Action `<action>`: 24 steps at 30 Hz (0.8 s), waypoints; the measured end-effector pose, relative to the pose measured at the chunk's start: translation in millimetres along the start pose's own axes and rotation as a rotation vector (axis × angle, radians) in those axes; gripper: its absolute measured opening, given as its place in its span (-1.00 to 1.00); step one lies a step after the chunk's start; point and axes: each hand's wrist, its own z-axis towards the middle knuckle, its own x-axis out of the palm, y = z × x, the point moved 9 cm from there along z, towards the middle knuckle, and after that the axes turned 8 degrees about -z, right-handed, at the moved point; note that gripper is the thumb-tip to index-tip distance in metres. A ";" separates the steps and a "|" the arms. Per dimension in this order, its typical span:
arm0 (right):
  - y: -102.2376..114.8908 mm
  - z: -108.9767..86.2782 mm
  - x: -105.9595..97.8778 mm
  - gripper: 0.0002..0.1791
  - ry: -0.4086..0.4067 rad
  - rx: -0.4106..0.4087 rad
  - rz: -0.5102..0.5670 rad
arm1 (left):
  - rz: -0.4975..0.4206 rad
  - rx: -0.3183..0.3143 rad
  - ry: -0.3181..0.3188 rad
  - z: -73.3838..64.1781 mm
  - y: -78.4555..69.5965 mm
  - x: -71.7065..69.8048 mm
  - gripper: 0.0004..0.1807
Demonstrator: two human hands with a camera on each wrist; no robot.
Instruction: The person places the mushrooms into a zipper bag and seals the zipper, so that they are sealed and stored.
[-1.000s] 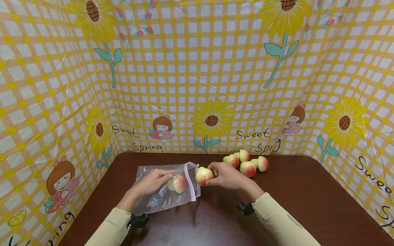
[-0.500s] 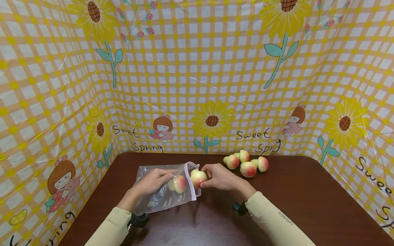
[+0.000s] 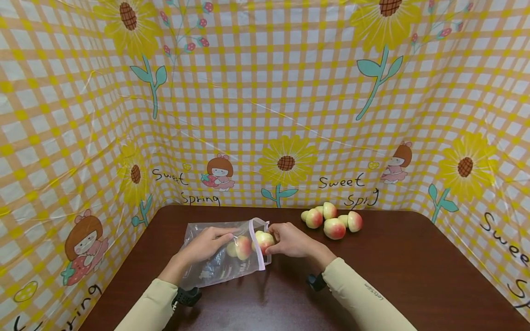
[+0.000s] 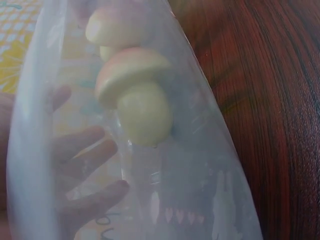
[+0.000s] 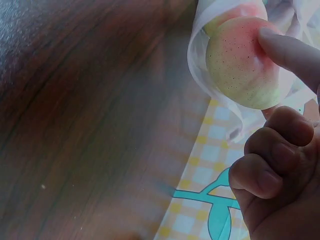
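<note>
A clear plastic zip bag [image 3: 217,271] lies on the table with its mouth facing right. My left hand [image 3: 204,246] rests on the bag, and the left wrist view shows its spread fingers [image 4: 92,162] through the film. Inside lies a yellow toy mushroom [image 3: 243,248] with a red-tinged cap. Between thumb and fingertips, my right hand [image 3: 291,240] pinches a second toy mushroom [image 3: 264,240] at the bag's mouth, partly behind the pale pink zip strip [image 3: 257,250]. In the right wrist view its speckled round cap [image 5: 242,65] faces the camera, with the other fingers curled.
Several more toy mushrooms [image 3: 334,228] lie grouped at the back right of the dark brown table [image 3: 393,266]. A checked cloth [image 3: 285,105] with sunflowers hangs around the back and sides.
My right hand has moved left, carrying its toy mushroom from just outside the bag into the mouth. The left hand and the bag have stayed nearly still.
</note>
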 end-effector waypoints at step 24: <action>9.5 12.3 19.4 -0.70 0.021 -0.008 -0.015 | -0.007 0.013 -0.028 1.8 -3.0 1.7 -0.62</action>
